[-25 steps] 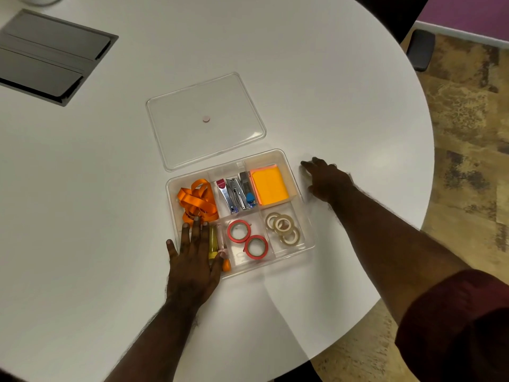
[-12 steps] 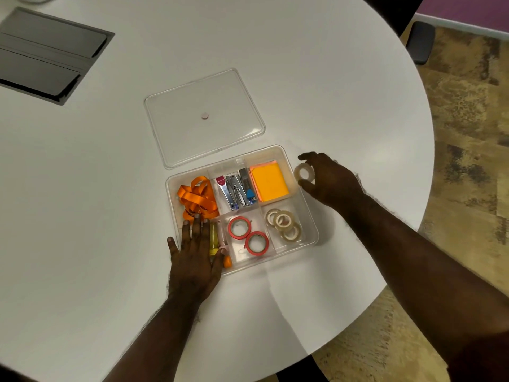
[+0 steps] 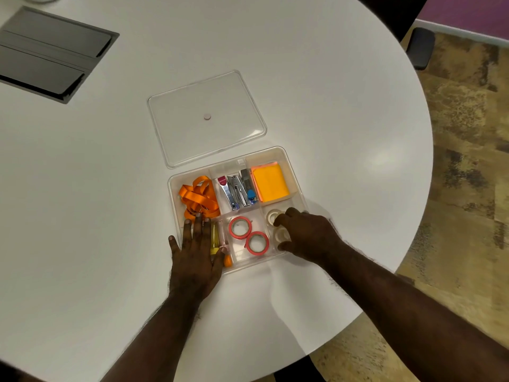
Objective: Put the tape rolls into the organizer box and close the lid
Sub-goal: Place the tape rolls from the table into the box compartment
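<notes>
The clear organizer box (image 3: 284, 153) sits open on the white table. Its front middle compartment holds two red tape rolls (image 3: 240, 227). In the front right compartment my right hand (image 3: 308, 235) reaches down among beige tape rolls (image 3: 272, 216), with thumb and fingers closed around one beige roll (image 3: 281, 235). The hand hides the rest of that compartment. My left hand (image 3: 195, 257) lies flat, fingers spread, on the box's front left corner. The clear lid (image 3: 192, 133) lies flat on the table just behind the box.
The box also holds an orange ribbon (image 3: 197, 198), metal clippers (image 3: 237, 190), an orange note pad (image 3: 270, 182) and a yellow item (image 3: 214, 235). A grey panel (image 3: 46, 53) is set into the table at the far left. The table's edge (image 3: 424, 216) curves close on the right.
My right hand picked a beige tape roll off the table to the right of the box and brought it down into the front right compartment. My left hand stayed put.
</notes>
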Demonstrator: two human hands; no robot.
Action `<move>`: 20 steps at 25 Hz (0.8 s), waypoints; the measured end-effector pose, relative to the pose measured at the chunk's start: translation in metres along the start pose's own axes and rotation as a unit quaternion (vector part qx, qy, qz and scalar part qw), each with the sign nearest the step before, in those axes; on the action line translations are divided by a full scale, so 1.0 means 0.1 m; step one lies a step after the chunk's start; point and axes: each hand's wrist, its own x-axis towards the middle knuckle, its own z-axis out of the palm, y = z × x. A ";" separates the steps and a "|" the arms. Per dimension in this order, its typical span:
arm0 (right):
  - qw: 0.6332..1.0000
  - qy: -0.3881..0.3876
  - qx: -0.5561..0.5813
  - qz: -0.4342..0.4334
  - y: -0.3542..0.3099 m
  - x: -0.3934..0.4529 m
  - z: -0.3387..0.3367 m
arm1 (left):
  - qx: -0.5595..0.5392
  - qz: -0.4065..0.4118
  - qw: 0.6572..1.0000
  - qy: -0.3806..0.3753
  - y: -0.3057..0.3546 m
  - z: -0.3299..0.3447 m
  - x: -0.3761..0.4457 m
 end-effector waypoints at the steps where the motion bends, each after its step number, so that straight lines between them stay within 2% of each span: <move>1: 1.000 -0.003 0.010 -0.001 -0.01 0.01 -0.01 | 0.000 0.002 1.000 0.000 0.00 0.00 0.00; 6: 0.990 0.129 0.023 0.047 0.17 0.14 -0.02 | -0.003 -0.004 1.000 -0.003 0.01 -0.02 0.01; 9: 0.990 0.111 -0.049 0.076 0.14 0.24 0.03 | -0.008 -0.001 1.000 -0.001 0.01 -0.02 0.01; 13: 0.991 0.069 -0.067 0.097 0.04 0.31 0.04 | -0.010 -0.001 1.000 0.003 0.02 -0.02 0.01; 17: 0.990 0.071 -0.068 0.102 -0.01 0.30 0.04 | -0.008 0.002 1.000 0.008 0.02 -0.01 0.01; 20: 0.987 0.104 -0.047 0.113 0.00 0.31 0.03 | -0.011 0.006 1.000 0.015 0.02 -0.01 0.00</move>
